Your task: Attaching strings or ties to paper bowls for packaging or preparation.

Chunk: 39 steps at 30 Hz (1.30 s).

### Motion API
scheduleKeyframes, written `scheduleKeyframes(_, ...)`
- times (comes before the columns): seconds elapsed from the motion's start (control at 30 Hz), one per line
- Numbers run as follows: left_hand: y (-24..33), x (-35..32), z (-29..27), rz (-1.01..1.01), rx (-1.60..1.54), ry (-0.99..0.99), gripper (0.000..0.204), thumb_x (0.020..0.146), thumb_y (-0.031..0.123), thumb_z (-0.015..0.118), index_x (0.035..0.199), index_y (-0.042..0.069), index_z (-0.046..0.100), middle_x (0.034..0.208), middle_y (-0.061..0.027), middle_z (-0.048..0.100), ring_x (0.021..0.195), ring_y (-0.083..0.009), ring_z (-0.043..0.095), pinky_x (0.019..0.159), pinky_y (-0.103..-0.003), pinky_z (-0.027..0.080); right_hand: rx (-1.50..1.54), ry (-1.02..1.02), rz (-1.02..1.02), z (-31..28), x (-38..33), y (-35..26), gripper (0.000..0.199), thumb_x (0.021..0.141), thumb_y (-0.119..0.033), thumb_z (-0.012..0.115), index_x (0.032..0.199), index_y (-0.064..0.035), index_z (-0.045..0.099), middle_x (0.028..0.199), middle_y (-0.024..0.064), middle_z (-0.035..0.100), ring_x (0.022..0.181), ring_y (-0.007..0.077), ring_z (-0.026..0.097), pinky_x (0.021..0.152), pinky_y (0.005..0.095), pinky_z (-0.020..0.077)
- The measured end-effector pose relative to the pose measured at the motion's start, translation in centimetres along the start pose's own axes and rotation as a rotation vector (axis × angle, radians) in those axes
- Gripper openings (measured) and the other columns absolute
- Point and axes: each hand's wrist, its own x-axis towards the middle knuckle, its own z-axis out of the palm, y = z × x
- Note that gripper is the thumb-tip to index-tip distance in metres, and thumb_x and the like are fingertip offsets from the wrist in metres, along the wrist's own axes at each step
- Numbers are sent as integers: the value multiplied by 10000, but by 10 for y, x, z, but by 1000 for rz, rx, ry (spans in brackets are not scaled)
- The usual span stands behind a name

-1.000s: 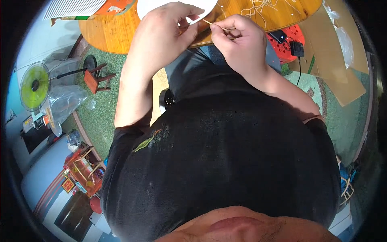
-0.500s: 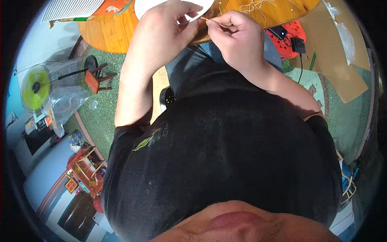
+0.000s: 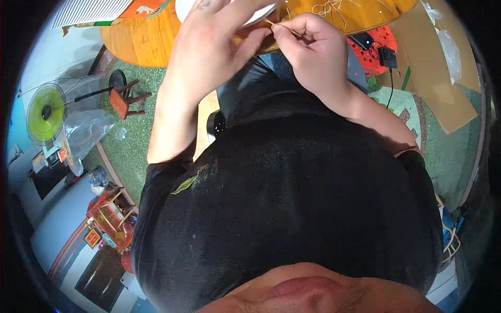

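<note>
My right hand is closed, with thumb and index finger pinching a short end of thin tan string. Close beside it, my left hand holds its thumb and index finger apart, the thumb tip almost at the pinched string. The outer fingers of my left hand run past the top edge of the picture. Partly covered by that hand is a white round plate on the wooden table. More loose tan string lies in a tangle on the table, beyond my right hand.
Striped and orange printed sheets lie at the table's left. A red stool with a phone and black adapter stands at the right, near cardboard. On the left are a green fan and a small wooden stool.
My left hand has shifted up, its index finger now stretched farther out. My right hand has moved slightly right and down, still pinching the string.
</note>
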Motion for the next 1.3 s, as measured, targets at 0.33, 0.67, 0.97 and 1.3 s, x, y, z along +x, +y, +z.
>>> scheduleKeyframes(0.33,-56,1,70,490,-403,535,207,769,105,796,948,4,773,1243,-177,637,1121,-347,602,924,-445,496,114,-85,-5,-5,-4,-11,24,973,-27,706,988,-8,708,788,-49,658,699,-18,554,612,167,421)
scheduleKeyframes(0.67,-17,-3,21,318,-225,305,144,741,96,822,800,-2,734,1128,-143,681,1029,-327,634,864,-425,505,-71,-71,-130,-9,-4,-10,24,956,-7,722,978,-14,714,705,-98,568,621,-28,461,552,167,351)
scheduleKeyframes(0.97,-5,1,-3,-108,-226,65,248,813,-5,720,1055,-22,666,1036,-179,672,968,-355,651,870,-419,517,60,-1,-46,-1,0,-1,24,964,-2,703,941,-4,697,744,-67,628,664,-25,526,586,165,395)
scheduleKeyframes(1.3,-9,9,-3,-202,-242,-86,186,876,-62,646,1057,-37,674,980,-196,683,884,-351,673,801,-393,534,58,41,-59,4,2,5,29,953,-7,716,931,4,701,754,-46,666,665,-20,550,586,171,410)
